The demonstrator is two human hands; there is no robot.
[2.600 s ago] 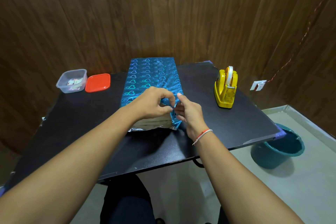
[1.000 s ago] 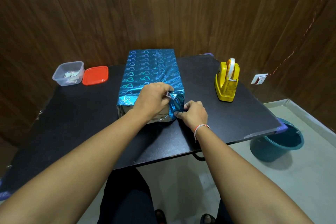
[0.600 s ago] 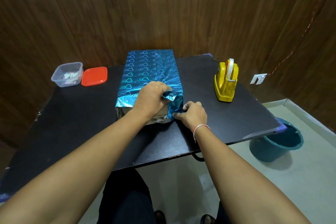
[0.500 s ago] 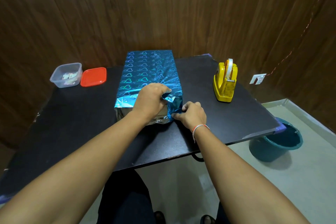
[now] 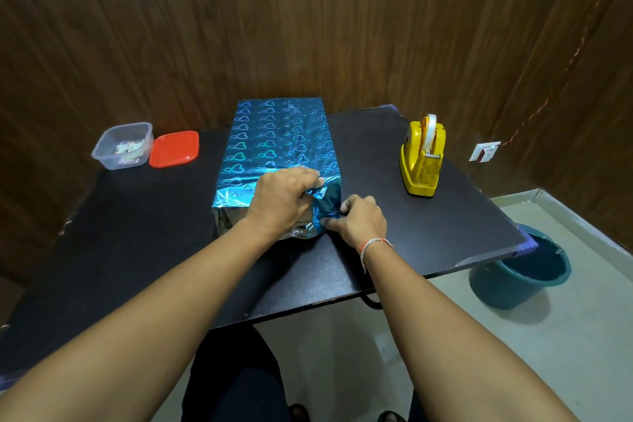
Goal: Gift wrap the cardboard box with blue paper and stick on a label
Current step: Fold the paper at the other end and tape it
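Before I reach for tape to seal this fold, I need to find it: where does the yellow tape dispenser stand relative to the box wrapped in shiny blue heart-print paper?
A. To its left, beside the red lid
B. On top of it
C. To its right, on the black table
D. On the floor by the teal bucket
C: the yellow tape dispenser stands upright on the black table, to the right of the blue-wrapped box and apart from it.

A plain indoor room, likely a home or small office corner, is showing here: dark wood-panelled walls (image 5: 308, 17) are closing in a black table (image 5: 137, 250), a wall socket (image 5: 484, 151) is sitting low, and a teal bucket (image 5: 520, 271) is standing on the pale floor (image 5: 513, 353).
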